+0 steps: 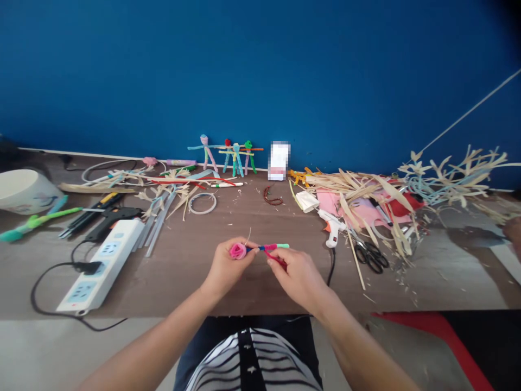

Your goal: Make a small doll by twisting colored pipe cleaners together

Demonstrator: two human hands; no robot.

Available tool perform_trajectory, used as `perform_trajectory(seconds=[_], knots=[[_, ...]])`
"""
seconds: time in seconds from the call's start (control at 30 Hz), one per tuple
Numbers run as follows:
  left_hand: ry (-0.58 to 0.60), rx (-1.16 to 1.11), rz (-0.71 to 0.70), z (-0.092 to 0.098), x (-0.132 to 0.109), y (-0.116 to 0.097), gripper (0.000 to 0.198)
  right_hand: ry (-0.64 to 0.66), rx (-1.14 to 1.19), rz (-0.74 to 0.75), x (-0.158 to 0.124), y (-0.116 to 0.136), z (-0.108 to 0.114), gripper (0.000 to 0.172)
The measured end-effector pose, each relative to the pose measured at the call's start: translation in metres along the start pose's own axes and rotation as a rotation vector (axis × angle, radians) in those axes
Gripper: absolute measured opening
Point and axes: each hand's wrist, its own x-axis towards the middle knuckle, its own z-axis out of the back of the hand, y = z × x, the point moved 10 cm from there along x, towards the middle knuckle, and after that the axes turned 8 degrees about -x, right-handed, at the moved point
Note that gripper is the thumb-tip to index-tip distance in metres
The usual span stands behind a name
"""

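Pink pipe-cleaner rose (238, 251) is sitting fully coiled at 12 o'clock, left hand (224, 267) pinching it, right hand (298, 278) gripping a red strand (277, 259) by the blue stem (260, 248), green tip bare; pipe-cleaner figures (230, 155) are standing far off at 12.

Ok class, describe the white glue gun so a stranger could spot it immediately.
Find the brown table below the blue wall. Beyond the person's right hand, at the near edge of the heap of dried strips, lies a hot glue gun, white with an orange tip, unlike the black one further left.
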Motion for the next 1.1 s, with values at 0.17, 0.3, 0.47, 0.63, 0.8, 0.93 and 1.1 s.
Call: perform_trajectory(seconds=[0.17, 0.3, 0.47, 0.63, 0.8, 0.93, 1.1], knots=[[0.127, 0.087, 0.006, -0.010, 0.001, -0.001, 0.008, 0.127, -0.161, 0.125, 0.003, 0.012, 0.003, 0.014], [0.209, 0.086, -0.007, -0.017, -0.001, -0.001, 0.007, 0.152, -0.144, 0.135, 0.008, 0.015, 0.008, 0.016], [0.417, -0.047, 0.106, -0.030, -0.008, 0.003, 0.008, 0.191, 0.200, 0.066, 0.018, 0.000, 0.012, 0.010], [0.258, -0.442, 0.238, -0.025, -0.006, 0.014, 0.013, 0.344, 0.797, -0.101, 0.025, -0.023, -0.030, 0.018], [-0.057, -0.500, 0.235, -0.011, -0.004, 0.032, 0.015, 0.148, 0.902, -0.280, 0.019, -0.038, -0.065, 0.026], [-0.155, -0.231, 0.127, 0.003, -0.001, 0.023, 0.010, 0.132, 0.749, -0.213, 0.010, -0.024, -0.071, 0.021], [-0.086, -0.056, -0.023, 0.006, 0.002, 0.004, 0.006, 0.054, 0.322, -0.055, 0.006, -0.008, -0.032, 0.018]])
